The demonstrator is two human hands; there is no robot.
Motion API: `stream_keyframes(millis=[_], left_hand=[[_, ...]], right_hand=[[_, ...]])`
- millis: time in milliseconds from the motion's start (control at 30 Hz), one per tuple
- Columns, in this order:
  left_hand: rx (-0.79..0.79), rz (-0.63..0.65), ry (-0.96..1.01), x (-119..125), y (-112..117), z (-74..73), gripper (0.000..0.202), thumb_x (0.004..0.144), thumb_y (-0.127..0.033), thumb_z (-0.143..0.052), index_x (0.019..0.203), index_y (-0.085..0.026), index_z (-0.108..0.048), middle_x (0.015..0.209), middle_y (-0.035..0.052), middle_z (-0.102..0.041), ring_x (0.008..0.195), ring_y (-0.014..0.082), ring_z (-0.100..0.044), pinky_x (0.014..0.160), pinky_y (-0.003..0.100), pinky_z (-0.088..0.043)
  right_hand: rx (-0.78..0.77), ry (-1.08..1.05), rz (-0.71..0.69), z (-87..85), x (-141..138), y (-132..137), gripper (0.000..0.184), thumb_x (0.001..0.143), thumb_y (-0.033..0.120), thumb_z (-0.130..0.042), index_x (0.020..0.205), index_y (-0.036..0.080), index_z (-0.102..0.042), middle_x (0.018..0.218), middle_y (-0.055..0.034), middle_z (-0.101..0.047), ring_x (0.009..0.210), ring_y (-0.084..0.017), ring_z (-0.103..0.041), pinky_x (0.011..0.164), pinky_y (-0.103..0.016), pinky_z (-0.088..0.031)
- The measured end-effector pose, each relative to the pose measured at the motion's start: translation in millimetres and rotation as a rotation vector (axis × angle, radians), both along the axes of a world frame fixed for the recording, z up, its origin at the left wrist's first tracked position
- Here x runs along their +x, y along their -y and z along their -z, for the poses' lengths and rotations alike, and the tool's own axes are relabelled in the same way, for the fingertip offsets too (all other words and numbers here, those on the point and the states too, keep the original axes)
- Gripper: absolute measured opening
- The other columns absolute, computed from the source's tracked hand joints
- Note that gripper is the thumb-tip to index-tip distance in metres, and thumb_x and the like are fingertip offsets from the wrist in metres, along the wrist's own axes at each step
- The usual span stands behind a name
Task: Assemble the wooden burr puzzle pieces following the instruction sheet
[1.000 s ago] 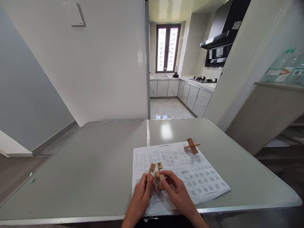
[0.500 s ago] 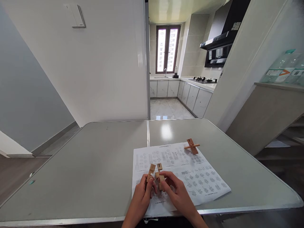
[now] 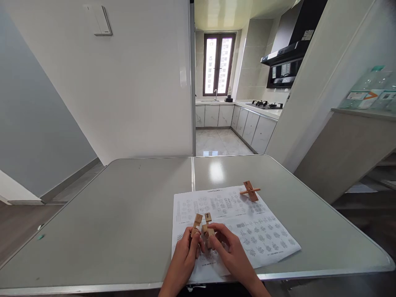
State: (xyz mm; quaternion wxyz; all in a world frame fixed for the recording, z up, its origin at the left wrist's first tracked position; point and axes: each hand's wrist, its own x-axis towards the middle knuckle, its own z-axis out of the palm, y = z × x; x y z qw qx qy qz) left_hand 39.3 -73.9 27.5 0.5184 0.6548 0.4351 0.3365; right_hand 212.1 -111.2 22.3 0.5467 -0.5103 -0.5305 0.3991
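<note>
My left hand is closed around a notched wooden puzzle piece, which sticks up past the fingertips at a slight tilt. Close beside it, my right hand pinches a second wooden piece with a black "3" on its top end. Smaller wooden blocks show between the fingers; whether they are joined to that piece I cannot tell. Beneath both hands lies a printed paper sheet covered with small line drawings. At its far right edge rests a wooden plate with a rod through it, also marked "3".
The grey table has a metal rim and a seam down its middle. A small green object lies near its left edge. Plastic bottles stand on a ledge at right. Past a doorway is a kitchen with a stove.
</note>
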Motion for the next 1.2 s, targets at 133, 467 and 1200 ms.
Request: stream_keyframes(millis=[133, 467, 1200], left_hand=[[-0.004, 0.003, 0.001, 0.4, -0.4, -0.8, 0.043, 0.103, -0.061, -0.038, 0.096, -0.022, -0.052, 0.072, -0.0009, -0.060, 0.060, 0.0160, -0.049, 0.064, 0.027, -0.042], [0.006, 0.014, -0.003, -0.3, -0.9, 2.8, 0.044, 0.103, -0.062, -0.038, 0.098, -0.021, -0.054, 0.073, 0.0004, -0.062, 0.061, 0.0161, -0.050, 0.064, 0.028, -0.042], [0.001, 0.013, -0.017, 1.5, -0.8, -1.9, 0.043, 0.102, -0.063, -0.038, 0.092, -0.023, -0.051, 0.073, -0.0001, -0.061, 0.060, 0.0168, -0.051, 0.064, 0.028, -0.042]], right_hand=[[0.003, -0.007, -0.009, 0.6, 0.2, -0.2, 0.038, 0.098, 0.054, -0.059, 0.117, 0.022, -0.067, 0.090, -0.0043, -0.072, 0.075, -0.020, -0.065, 0.074, -0.032, -0.056], [0.003, -0.045, -0.011, 6.9, 0.4, -2.0, 0.036, 0.097, 0.054, -0.060, 0.115, 0.023, -0.063, 0.095, -0.0050, -0.072, 0.074, -0.019, -0.066, 0.074, -0.032, -0.056], [-0.018, -0.055, -0.024, 8.0, 2.4, -2.8, 0.038, 0.097, 0.056, -0.059, 0.116, 0.023, -0.063, 0.095, -0.0048, -0.073, 0.078, -0.021, -0.068, 0.075, -0.033, -0.056]])
